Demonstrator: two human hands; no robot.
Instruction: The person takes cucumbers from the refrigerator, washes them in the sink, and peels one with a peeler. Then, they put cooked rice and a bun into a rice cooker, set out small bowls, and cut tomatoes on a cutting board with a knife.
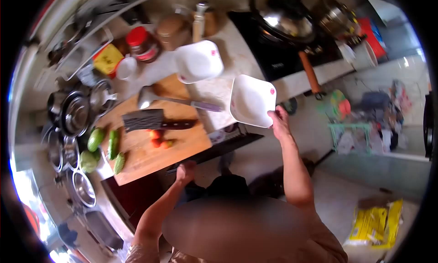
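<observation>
My right hand (280, 122) grips the rim of a white square bowl (252, 101) with a small red flower mark, held over the counter's front edge. My left hand (185, 172) is low, its fingers curled at the dark front edge of a pulled-out drawer (228, 145). A second white bowl (199, 61) stands on the counter. On the wooden cutting board (137, 167) lie a cleaver (143, 120), a metal ladle with a purple handle (206, 106) and several small red tomatoes (157, 140). Green cucumber-like vegetables (113, 144) rest at the board's left edge.
A wok (285, 21) sits on the black stove (260, 53), its wooden handle (310, 74) jutting past the counter. A red-lidded jar (141, 44) and white cup (126, 69) stand behind the board. Metal bowls (75, 115) line the left. Yellow bags (376, 224) lie on the floor.
</observation>
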